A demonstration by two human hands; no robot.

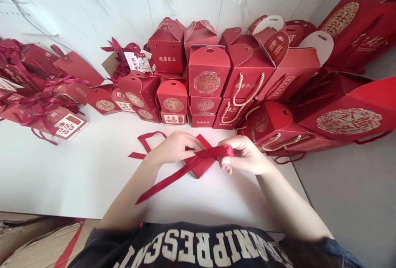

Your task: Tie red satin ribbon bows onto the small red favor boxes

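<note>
On the white table in front of me lies a small red gift box, partly hidden by my hands and by a dark red ribbon. My right hand pinches a loop of this ribbon between thumb and fingers at the box's right side. From there the ribbon crosses the box, and one loose end trails toward my body on the left. My left hand rests against the box's left side with its fingers bent at the ribbon crossing; its fingertips are partly hidden. Another stretch of ribbon curls on the table beyond my left wrist.
Red gift boxes stand stacked along the tiled wall, several with rope handles. Larger red boxes fill the right side. Ribbon-tied boxes are heaped at the left. Cardboard lies below the table's front left edge.
</note>
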